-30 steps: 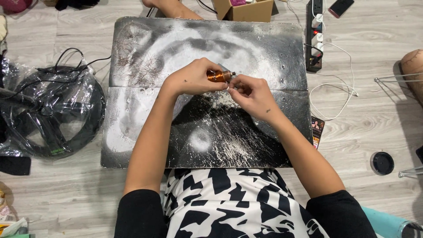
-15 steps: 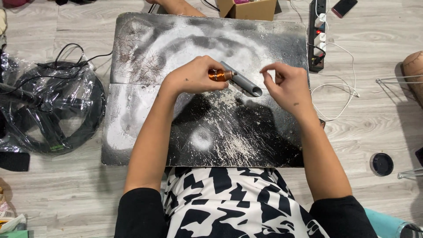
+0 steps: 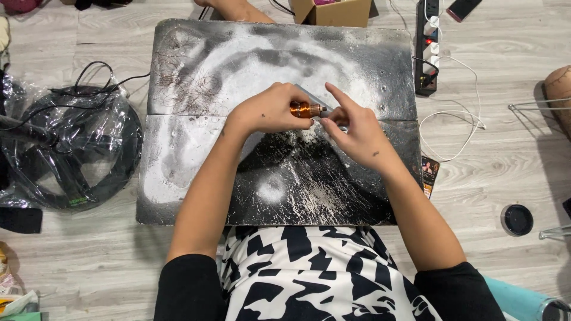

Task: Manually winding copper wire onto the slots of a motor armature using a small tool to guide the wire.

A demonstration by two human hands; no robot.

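Two hands [image 3: 315, 116] grip copper coil [image 3: 302, 109], axis pointing right.

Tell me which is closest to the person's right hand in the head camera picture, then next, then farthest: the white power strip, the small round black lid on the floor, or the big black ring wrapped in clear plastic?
From the right hand:
1. White power strip, up and to its right, beside the board.
2. Small round black lid, lower right on the floor.
3. Big black ring wrapped in clear plastic, far across on the left.
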